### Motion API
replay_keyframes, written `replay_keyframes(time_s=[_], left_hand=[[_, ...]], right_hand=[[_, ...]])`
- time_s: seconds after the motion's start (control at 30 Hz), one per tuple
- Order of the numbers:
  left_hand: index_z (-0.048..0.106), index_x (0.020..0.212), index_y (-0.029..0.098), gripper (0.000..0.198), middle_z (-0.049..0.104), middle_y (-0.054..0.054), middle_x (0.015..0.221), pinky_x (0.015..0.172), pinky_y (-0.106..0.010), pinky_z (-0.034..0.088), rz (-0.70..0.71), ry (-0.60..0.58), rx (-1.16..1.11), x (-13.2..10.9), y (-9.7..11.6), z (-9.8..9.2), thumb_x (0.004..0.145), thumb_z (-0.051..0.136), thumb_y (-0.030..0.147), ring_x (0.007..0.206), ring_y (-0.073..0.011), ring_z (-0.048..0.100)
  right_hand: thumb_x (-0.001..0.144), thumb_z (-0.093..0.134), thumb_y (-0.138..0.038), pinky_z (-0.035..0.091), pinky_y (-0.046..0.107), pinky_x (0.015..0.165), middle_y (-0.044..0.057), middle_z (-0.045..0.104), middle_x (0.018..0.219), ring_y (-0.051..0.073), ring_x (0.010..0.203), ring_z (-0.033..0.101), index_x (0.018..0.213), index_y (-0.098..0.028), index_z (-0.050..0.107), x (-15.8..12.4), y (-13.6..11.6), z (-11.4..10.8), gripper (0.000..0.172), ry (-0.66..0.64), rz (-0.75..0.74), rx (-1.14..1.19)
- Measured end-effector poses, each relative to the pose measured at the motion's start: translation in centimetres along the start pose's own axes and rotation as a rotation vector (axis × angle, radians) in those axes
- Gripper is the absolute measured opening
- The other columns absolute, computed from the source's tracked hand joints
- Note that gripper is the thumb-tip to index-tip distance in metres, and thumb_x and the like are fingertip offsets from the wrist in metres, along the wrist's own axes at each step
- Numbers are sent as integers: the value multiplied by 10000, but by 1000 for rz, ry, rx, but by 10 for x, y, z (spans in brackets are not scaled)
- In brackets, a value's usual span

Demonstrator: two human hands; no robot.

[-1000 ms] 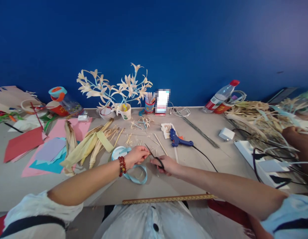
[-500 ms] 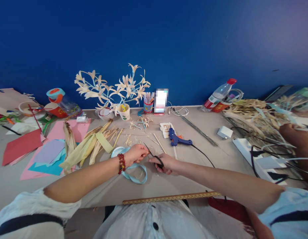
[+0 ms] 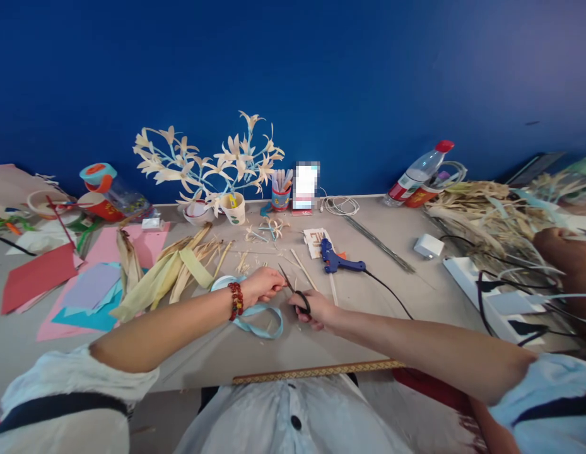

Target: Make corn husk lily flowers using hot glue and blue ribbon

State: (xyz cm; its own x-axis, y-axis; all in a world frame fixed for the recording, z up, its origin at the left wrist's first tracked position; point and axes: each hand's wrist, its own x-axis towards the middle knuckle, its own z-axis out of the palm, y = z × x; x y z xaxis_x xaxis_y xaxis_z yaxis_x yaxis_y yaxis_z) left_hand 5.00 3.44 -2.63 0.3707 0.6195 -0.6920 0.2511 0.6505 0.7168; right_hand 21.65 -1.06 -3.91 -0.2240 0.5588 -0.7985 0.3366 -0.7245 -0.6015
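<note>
My right hand (image 3: 317, 309) grips a pair of scissors (image 3: 303, 301) by the black handles. Their blades point up and to the left, close by the fingertips of my left hand (image 3: 266, 285). Those left fingers are pinched together; whatever lies between them is too small to make out. A red bead bracelet (image 3: 235, 301) circles my left wrist. Under and beside that hand, a loose coil of light blue ribbon (image 3: 275, 328) rests on the table. Thin pale strips (image 3: 303, 269) and small scraps are scattered just beyond both hands.
A blue glue gun (image 3: 342, 260) lies right of centre. Dried corn husks (image 3: 169, 277) and coloured paper (image 3: 40, 275) cover the left. Husk flowers (image 3: 233, 148) stand at the back. A power strip (image 3: 465, 287) sits right, near another person's hand (image 3: 555, 252).
My left hand has shifted slightly right, nearer the scissor blades. My right hand keeps its hold on the scissors. The whole view has tilted a little.
</note>
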Motion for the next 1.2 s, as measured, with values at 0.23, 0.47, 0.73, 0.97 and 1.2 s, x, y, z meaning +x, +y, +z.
replay_keyframes(time_s=[0.23,0.47,0.73,0.97,1.2], left_hand=[[485,612,161,207,413,88,492,368,-192,97,2,-48,-5,9,1,-5,724,646,225,331,-9,237],[478,592,164,233,390,89,466,362,-193,89,37,-61,-22,0,-2,-7,723,653,244,322,-13,230],[549,846,171,156,458,77,630,374,-183,97,238,-41,-201,-49,11,-19,792,629,293,363,2,233],[559,1143,187,317,494,66,650,393,-176,114,408,-110,-249,-66,9,7,859,617,317,384,-1,245],[524,1214,193,464,496,74,636,391,-185,180,470,-90,-170,-57,3,28,819,674,385,412,-31,315]], right_hand=[[817,614,-347,133,151,277,-90,399,364,26,279,211,595,-194,450,3,5,3,315,40,-19,15],[801,658,-504,159,145,274,-52,505,412,32,294,241,644,-181,511,0,-1,-2,389,-78,-23,-4],[662,792,-513,297,186,376,-19,653,606,75,437,445,691,-192,549,-29,-3,-22,403,8,-304,-3],[633,827,-466,399,229,510,25,683,869,117,607,514,880,-202,625,-47,-14,-14,414,170,-699,346],[651,810,-384,431,235,511,-4,621,770,115,563,502,839,-213,597,-40,-14,0,331,225,-762,385]])
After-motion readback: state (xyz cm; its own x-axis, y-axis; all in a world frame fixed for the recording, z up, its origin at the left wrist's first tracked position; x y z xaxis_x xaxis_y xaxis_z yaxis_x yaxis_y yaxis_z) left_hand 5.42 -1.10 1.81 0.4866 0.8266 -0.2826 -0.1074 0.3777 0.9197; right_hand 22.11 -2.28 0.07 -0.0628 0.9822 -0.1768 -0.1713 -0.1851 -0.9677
